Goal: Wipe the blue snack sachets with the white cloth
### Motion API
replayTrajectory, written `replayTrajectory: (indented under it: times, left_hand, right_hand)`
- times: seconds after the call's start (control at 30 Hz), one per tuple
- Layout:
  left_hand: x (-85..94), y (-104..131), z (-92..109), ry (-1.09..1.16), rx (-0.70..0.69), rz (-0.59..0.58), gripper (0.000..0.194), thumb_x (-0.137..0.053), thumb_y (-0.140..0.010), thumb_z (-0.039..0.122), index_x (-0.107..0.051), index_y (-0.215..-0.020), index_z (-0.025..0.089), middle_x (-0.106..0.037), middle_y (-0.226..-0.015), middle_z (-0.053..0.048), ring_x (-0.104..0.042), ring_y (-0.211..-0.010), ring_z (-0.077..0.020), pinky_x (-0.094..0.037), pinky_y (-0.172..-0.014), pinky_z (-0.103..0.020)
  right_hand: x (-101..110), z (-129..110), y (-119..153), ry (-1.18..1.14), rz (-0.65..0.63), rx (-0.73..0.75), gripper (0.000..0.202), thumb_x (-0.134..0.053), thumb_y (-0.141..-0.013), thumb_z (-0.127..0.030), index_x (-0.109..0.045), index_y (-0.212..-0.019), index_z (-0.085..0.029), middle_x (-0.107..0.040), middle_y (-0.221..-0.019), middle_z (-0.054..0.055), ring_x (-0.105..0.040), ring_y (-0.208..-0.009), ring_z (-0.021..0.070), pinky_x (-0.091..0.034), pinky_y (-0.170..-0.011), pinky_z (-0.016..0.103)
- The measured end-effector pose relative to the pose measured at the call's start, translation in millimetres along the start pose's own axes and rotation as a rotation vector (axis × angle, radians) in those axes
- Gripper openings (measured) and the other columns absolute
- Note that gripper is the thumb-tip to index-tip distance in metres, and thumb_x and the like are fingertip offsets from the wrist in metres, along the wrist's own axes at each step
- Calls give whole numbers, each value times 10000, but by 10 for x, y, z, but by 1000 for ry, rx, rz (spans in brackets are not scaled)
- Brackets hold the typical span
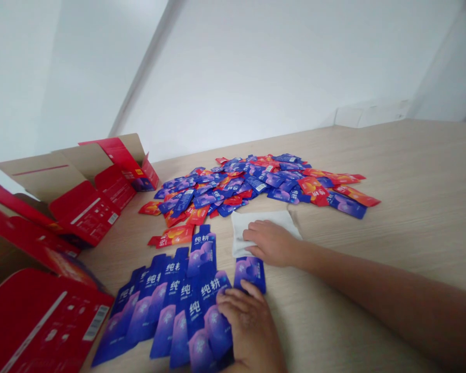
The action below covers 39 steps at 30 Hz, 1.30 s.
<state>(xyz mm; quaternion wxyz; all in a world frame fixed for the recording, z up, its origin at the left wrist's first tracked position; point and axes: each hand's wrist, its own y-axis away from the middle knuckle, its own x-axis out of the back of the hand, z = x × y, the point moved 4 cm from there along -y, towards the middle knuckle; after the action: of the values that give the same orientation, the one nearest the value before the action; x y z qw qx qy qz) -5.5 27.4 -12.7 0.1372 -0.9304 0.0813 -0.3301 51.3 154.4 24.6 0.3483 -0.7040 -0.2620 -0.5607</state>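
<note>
My right hand point(274, 242) presses a folded white cloth point(238, 228) onto the table, fingers curled on it. The cloth covers the upper part of a purple-blue sachet point(251, 274). My left hand point(250, 324) is lower down, its fingers between the bottom of that sachet and a group of overlapping blue sachets point(176, 295), touching both. These blue sachets lie face up in rough rows, with white lettering on top. Beyond the cloth spreads a heap of mixed blue and red sachets point(233, 181).
Open red cartons point(89, 212) stand along the left, one large carton point(42, 321) close at the lower left. A loose red sachet point(176, 235) lies between heap and rows. A white wall point(275, 67) rises behind the wooden table point(392, 207).
</note>
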Motion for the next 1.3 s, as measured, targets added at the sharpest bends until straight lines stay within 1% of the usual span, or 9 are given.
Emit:
replayTrajectory:
  times: [0.2,0.27,0.5,0.57,0.77,1.0,1.13,1.23,1.3]
  left_hand:
    - [4,-12,-8,-12,-5,-30,326,-426,-786,112,-652,-1021,97,-705,-916,-230,-665,-842,-328,-481,-769,-484]
    - [8,-13,-12,-8,-3,-26,326,-426,-782,112,-651,-1017,98,-703,-911,-235,-665,-835,-335,-479,-760,-483]
    - [11,-5,-11,9,12,19,317,-442,-768,89,-657,-1002,99,-701,-897,-246,-665,-822,-349,-481,-733,-468]
    - [10,-9,-9,14,11,6,319,-442,-772,88,-653,-1012,97,-701,-901,-244,-665,-826,-343,-484,-741,-469]
    - [5,-10,-5,67,-1,-36,330,-424,-787,76,-648,-1030,75,-702,-923,-232,-663,-848,-319,-495,-769,-492]
    - [-10,-5,-21,239,25,-15,354,-405,-767,19,-646,-1025,46,-691,-906,-259,-662,-837,-331,-503,-747,-489]
    - [-2,-7,-14,104,25,-25,330,-418,-786,69,-651,-1018,88,-707,-909,-216,-662,-842,-313,-495,-758,-473]
    - [1,-4,-3,105,9,-11,323,-421,-786,73,-648,-1015,58,-696,-913,-251,-661,-842,-328,-494,-752,-478]
    - [-6,-2,-4,124,13,-10,335,-410,-779,59,-647,-1017,63,-700,-912,-240,-661,-841,-320,-493,-763,-481]
  right_hand:
    - [3,-322,74,-54,-29,250,200,-557,-828,-362,-565,-928,-189,-568,-910,58,-503,-860,213,-365,-749,329]
    - [-9,-294,57,-55,-20,231,194,-558,-833,-353,-567,-941,-191,-568,-921,58,-504,-870,213,-363,-758,330]
    - [-30,78,-13,-19,19,-37,222,-516,-881,-341,-564,-1015,-171,-568,-952,84,-501,-908,220,-354,-770,338]
    - [-25,33,8,-24,10,-11,222,-516,-876,-332,-566,-1014,-166,-566,-962,90,-499,-910,224,-355,-775,343]
    - [-23,-246,63,-91,-49,223,213,-571,-813,-300,-578,-995,-189,-566,-948,66,-499,-884,215,-360,-794,347]
    - [-28,39,-9,-10,-14,-51,233,-526,-870,-307,-568,-1052,-168,-573,-982,97,-503,-943,229,-346,-798,354]
    - [-12,-90,38,-11,-21,56,217,-541,-844,-306,-569,-1011,-170,-573,-965,88,-506,-904,228,-356,-781,354]
    - [-13,-234,65,-49,-44,181,213,-572,-811,-296,-573,-991,-182,-573,-953,73,-506,-878,222,-359,-786,354]
    - [-20,-231,51,-51,-42,163,219,-572,-812,-287,-572,-1003,-181,-573,-966,77,-507,-889,225,-358,-792,356]
